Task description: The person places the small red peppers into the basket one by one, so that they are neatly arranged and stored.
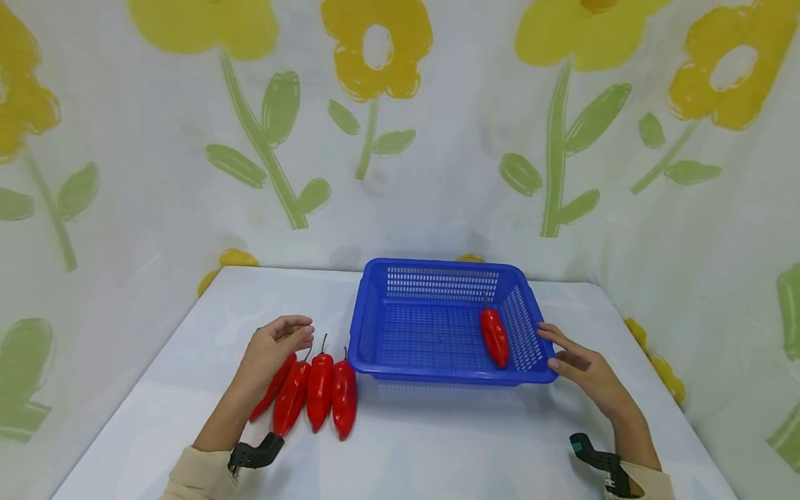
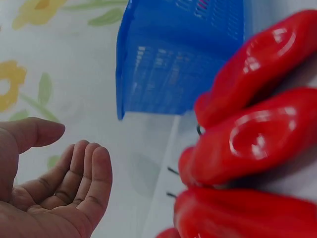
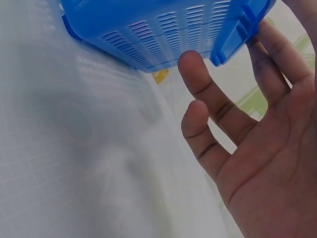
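My left hand (image 1: 275, 344) hovers by the upper end of a row of several long, glossy red peppers (image 1: 320, 389), fingers loosely bent and thumb apart, with nothing between them. In the left wrist view those peppers (image 2: 252, 136) lie side by side, to the right of the hand (image 2: 69, 188). My right hand (image 1: 584, 371) pinches the right rim of a blue plastic basket (image 1: 437, 375). In the right wrist view its upper fingers (image 3: 277, 59) meet the rim while the two lower ones stay free. One red pepper (image 1: 495, 338) lies inside the basket, toward its right side.
Everything stands on a white table (image 1: 450, 451). A pale cloth (image 1: 450, 173) with yellow flowers and green leaves hangs behind and along both sides. Each wrist carries a black strap mount (image 1: 256, 453).
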`<state>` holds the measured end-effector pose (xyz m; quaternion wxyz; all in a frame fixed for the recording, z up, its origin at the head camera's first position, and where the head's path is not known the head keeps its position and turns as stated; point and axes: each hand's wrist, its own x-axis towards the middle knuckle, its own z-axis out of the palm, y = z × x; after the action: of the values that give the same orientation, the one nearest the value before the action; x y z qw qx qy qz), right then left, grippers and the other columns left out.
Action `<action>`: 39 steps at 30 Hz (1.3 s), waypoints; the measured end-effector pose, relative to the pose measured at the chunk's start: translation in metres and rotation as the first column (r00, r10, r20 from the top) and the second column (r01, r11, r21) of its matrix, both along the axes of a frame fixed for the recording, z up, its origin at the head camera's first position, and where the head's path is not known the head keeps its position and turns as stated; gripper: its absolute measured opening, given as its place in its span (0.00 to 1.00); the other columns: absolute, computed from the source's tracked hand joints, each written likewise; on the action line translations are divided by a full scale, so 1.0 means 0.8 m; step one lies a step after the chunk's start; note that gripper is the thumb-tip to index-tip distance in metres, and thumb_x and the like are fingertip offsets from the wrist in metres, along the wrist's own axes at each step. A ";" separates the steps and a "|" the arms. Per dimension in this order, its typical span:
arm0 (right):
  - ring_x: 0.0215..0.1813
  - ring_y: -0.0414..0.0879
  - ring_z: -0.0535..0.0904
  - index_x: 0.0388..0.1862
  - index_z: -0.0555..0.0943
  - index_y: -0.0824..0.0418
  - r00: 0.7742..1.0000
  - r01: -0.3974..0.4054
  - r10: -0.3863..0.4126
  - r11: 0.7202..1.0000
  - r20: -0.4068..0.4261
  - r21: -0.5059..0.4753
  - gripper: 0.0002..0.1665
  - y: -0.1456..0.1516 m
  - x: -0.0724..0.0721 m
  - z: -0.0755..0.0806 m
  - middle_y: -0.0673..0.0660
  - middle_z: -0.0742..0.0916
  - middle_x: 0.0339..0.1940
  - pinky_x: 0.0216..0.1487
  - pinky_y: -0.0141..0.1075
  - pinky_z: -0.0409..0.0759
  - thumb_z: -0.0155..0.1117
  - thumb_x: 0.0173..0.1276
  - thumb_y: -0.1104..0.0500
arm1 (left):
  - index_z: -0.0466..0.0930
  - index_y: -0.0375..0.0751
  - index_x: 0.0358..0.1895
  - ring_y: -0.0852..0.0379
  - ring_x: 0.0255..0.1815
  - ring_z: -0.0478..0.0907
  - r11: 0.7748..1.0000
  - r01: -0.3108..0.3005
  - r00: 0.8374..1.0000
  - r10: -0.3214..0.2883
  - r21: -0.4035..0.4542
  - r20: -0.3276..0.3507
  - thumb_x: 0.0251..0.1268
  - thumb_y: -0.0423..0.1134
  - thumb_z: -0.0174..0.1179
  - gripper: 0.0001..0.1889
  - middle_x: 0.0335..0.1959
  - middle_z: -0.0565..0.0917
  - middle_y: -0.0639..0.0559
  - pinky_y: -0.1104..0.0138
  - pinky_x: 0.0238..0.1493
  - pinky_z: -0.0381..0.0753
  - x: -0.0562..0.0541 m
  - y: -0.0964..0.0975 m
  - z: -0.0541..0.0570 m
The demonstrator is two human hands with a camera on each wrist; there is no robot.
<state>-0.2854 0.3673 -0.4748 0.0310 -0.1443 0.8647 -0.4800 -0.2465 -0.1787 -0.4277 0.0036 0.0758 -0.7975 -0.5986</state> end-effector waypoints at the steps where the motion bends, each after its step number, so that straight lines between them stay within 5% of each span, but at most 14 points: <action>1: 0.68 0.72 0.69 0.76 0.69 0.49 1.000 0.004 -0.004 1.000 0.003 0.000 0.30 0.000 0.001 0.000 0.55 0.62 0.80 0.54 0.38 0.81 0.59 0.76 0.53 | 0.73 0.39 0.65 0.43 0.57 0.81 1.000 -0.005 1.000 0.005 -0.004 0.001 0.71 0.50 0.62 0.26 0.60 0.79 0.39 0.49 0.64 0.74 0.002 -0.005 -0.003; 9: 0.69 0.74 0.67 0.76 0.68 0.50 1.000 0.004 -0.004 1.000 0.002 -0.004 0.30 0.005 0.003 -0.004 0.53 0.62 0.81 0.54 0.29 0.76 0.58 0.77 0.54 | 0.73 0.36 0.63 0.42 0.54 0.82 0.998 -0.047 0.997 0.044 -0.047 -0.065 0.72 0.47 0.60 0.24 0.58 0.79 0.35 0.56 0.57 0.80 0.017 -0.035 -0.023; 13: 0.71 0.74 0.64 0.76 0.68 0.51 1.000 0.009 -0.009 1.000 0.000 -0.004 0.30 0.004 0.005 -0.005 0.54 0.62 0.80 0.60 0.48 0.78 0.58 0.77 0.54 | 0.74 0.36 0.63 0.45 0.52 0.83 0.992 -0.088 0.994 0.081 -0.094 -0.072 0.72 0.50 0.60 0.25 0.57 0.80 0.35 0.59 0.55 0.81 0.023 -0.050 -0.033; 18: 0.73 0.74 0.59 0.76 0.68 0.52 1.000 0.023 -0.023 1.000 0.002 -0.010 0.30 0.000 0.007 -0.004 0.57 0.62 0.80 0.60 0.70 0.68 0.58 0.77 0.53 | 0.74 0.35 0.63 0.52 0.51 0.83 0.985 -0.149 0.988 0.145 -0.086 -0.047 0.71 0.50 0.61 0.26 0.57 0.80 0.37 0.71 0.51 0.81 0.032 -0.067 -0.039; 29: 0.73 0.74 0.60 0.76 0.68 0.52 1.000 0.009 -0.009 1.000 0.001 0.001 0.30 -0.005 0.005 0.002 0.54 0.61 0.81 0.61 0.66 0.70 0.57 0.78 0.54 | 0.71 0.36 0.66 0.68 0.46 0.77 0.970 -0.229 0.973 0.228 -0.085 -0.015 0.72 0.47 0.61 0.27 0.61 0.77 0.39 0.79 0.48 0.78 0.048 -0.090 -0.046; 34: 0.71 0.75 0.63 0.76 0.68 0.53 0.999 0.032 -0.032 0.999 0.004 0.025 0.31 -0.003 0.006 0.006 0.53 0.61 0.81 0.59 0.59 0.77 0.58 0.77 0.53 | 0.71 0.36 0.67 0.61 0.52 0.76 0.957 -0.277 0.961 0.276 -0.084 -0.022 0.71 0.46 0.62 0.27 0.62 0.76 0.40 0.81 0.48 0.76 0.048 -0.093 -0.052; 39: 0.70 0.77 0.62 0.76 0.68 0.54 0.999 0.030 -0.031 0.999 0.011 0.016 0.31 -0.004 0.005 0.005 0.53 0.61 0.80 0.58 0.63 0.75 0.58 0.77 0.52 | 0.72 0.38 0.66 0.56 0.55 0.75 0.926 -0.362 0.932 0.360 -0.108 -0.035 0.70 0.51 0.63 0.28 0.60 0.78 0.42 0.85 0.47 0.74 0.053 -0.099 -0.052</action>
<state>-0.2811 0.3644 -0.4706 0.0295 -0.1282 0.8704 -0.4743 -0.2042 -0.2581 -0.4692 0.1238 0.2164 -0.8022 -0.5424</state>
